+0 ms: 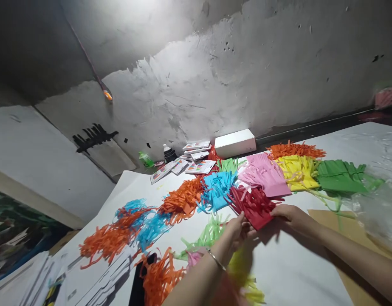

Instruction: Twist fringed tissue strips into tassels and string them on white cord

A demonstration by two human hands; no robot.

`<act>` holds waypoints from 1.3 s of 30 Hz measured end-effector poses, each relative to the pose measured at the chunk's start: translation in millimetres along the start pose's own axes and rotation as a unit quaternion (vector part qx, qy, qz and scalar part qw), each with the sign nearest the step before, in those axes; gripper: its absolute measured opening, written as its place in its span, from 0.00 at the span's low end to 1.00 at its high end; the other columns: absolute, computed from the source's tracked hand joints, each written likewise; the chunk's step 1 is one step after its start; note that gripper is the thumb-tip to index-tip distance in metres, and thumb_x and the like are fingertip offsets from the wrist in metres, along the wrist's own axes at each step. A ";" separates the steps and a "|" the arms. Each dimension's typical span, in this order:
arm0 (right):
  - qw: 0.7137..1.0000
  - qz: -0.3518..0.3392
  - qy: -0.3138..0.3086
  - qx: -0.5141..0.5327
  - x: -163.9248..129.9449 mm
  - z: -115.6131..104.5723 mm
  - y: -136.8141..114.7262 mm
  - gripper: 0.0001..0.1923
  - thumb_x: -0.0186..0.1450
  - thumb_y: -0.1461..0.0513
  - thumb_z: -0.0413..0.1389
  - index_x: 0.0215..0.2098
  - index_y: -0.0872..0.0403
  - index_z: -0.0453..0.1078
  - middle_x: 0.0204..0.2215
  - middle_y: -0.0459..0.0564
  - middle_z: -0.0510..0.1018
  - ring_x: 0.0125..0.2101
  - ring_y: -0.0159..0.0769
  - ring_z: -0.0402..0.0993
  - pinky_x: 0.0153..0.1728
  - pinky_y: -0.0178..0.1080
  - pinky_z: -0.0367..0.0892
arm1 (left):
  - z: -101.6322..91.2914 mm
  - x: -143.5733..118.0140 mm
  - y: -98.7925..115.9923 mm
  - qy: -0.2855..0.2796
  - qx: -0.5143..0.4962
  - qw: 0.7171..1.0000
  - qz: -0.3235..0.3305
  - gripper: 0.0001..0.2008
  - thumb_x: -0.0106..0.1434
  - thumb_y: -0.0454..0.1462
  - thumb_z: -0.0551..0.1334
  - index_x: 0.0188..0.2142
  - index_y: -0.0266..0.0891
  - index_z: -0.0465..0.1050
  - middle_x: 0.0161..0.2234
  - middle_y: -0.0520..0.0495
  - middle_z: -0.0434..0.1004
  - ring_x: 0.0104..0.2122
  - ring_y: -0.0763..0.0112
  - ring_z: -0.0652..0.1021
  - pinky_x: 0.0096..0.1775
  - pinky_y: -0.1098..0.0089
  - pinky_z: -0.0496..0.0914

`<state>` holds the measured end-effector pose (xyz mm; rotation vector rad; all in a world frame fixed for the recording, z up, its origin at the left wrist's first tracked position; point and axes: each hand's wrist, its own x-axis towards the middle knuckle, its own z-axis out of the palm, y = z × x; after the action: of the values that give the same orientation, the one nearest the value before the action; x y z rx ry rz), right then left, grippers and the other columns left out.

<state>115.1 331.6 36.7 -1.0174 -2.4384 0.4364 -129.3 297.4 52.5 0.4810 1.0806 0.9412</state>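
Head view — fingers of left hand (235,229) and right hand (290,216) pinch red paper's (255,207) edges; white tabletop (297,272) spreads alongside.

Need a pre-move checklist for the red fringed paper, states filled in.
1. Left hand on the dark red fringed paper: ok, thumb and fingers hold its near left side.
2. Right hand on the same piece: ok for contact at its right corner; firmness of grip, cannot tell.
3. Red strips free of the pink fringed paper behind: cannot tell, they overlap in this view.
4. Clear plastic away from the right hand: ok, it lies farther right.
5. Black flat object uncovered: not ok, orange fringed paper overlaps it.
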 end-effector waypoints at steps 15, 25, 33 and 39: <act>0.973 0.225 -0.007 0.055 30.8 22.7 -69.8 0.10 0.73 0.56 0.57 0.41 0.57 0.73 0.34 0.46 0.78 0.35 0.35 0.77 0.41 0.43 0.74 | 33.7 -10.3 -36.4 -0.017 -0.201 0.979 0.006 0.15 0.70 0.45 0.61 0.32 0.35 0.70 0.28 0.45 0.77 0.27 0.70 0.81 0.35 0.71 0.76; 0.951 0.259 0.071 0.154 11.3 30.3 -42.0 0.10 0.68 0.66 0.57 0.48 0.58 0.70 0.26 0.42 0.75 0.28 0.33 0.77 0.32 0.36 0.73 | 48.4 -2.7 -64.5 -0.020 -0.236 0.972 0.008 0.08 0.67 0.37 0.63 0.35 0.31 0.74 0.31 0.41 0.80 0.30 0.66 0.82 0.39 0.66 0.77; 0.989 0.118 0.087 0.023 -4.5 24.1 -56.5 0.11 0.64 0.70 0.50 0.32 0.54 0.73 0.40 0.54 0.74 0.40 0.43 0.70 0.44 0.44 0.65 | 48.1 -0.7 -70.4 -0.013 -0.252 0.967 0.027 0.09 0.63 0.37 0.67 0.31 0.34 0.71 0.26 0.47 0.75 0.26 0.68 0.80 0.34 0.68 0.76; 0.991 0.100 0.071 -0.060 -2.0 38.4 -53.6 0.11 0.63 0.72 0.52 0.28 0.57 0.74 0.34 0.57 0.75 0.37 0.44 0.67 0.44 0.47 0.60 | 47.3 -0.6 -71.4 -0.034 -0.238 0.970 0.022 0.13 0.63 0.41 0.67 0.30 0.33 0.70 0.26 0.46 0.75 0.24 0.70 0.77 0.29 0.71 0.73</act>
<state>65.0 289.6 27.9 -1.3059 -2.2692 0.2735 -57.7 263.2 20.3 0.1388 0.7490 1.1732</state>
